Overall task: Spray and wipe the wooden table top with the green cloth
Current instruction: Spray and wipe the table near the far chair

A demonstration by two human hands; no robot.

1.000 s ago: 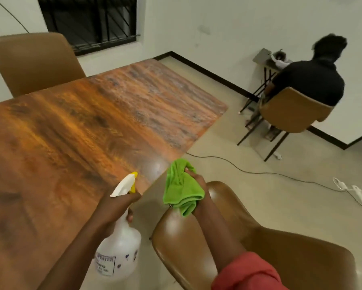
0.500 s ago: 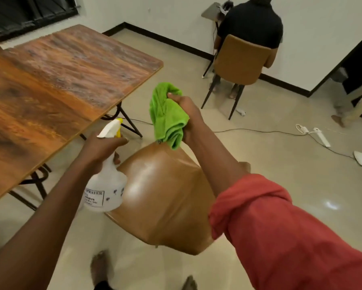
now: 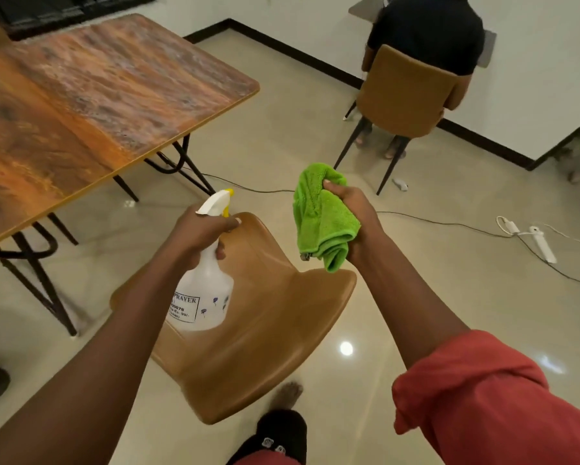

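Well, seems barely begun. Gripping spray bottle (image 3: 203,297) in left hand (image 3: 198,234), squeezing green cloth (image 3: 318,223) in right hand (image 3: 355,216), over a chair (image 3: 265,330), well apart from wooden table top (image 3: 80,95). Yet to spray and wipe.

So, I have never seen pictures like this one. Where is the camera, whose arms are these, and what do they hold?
There is no machine here. The camera sits on a person's head and looks down, so the two arms are that person's own. The left hand grips a white spray bottle; the right hand grips a bunched green cloth. Both are above a brown chair, not over the wooden table, which stands to the left. Another person sits at the back wall.
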